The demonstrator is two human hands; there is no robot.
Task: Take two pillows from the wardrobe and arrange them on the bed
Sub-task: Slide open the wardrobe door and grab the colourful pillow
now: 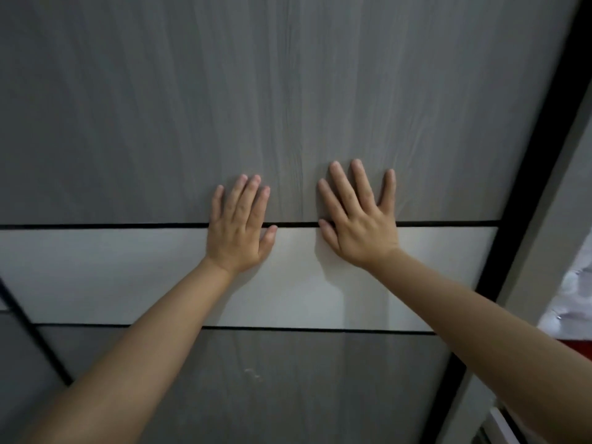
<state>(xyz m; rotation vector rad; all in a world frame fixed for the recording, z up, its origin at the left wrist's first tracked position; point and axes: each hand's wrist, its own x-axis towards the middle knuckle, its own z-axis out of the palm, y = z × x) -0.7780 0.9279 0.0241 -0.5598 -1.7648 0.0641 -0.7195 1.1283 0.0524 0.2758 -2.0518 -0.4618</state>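
Hands flat against a closed wardrobe door.
Left hand (237,233) and right hand (358,225) press open-palmed, grasping nothing, fingers up, across the door (288,91) where grey upright woodgrain meets a white horizontal band (128,277).

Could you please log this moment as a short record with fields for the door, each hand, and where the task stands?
surface: wardrobe door, grey wood-grain panels with a white band across the middle
door frame: black edge at the right
left hand: flat on the door, fingers spread, across the seam between the grey panel and the band
right hand: flat on the door, fingers spread, across the same seam
holding: nothing in either hand
pillows: none in view
task stage: at the wardrobe, no pillow taken yet
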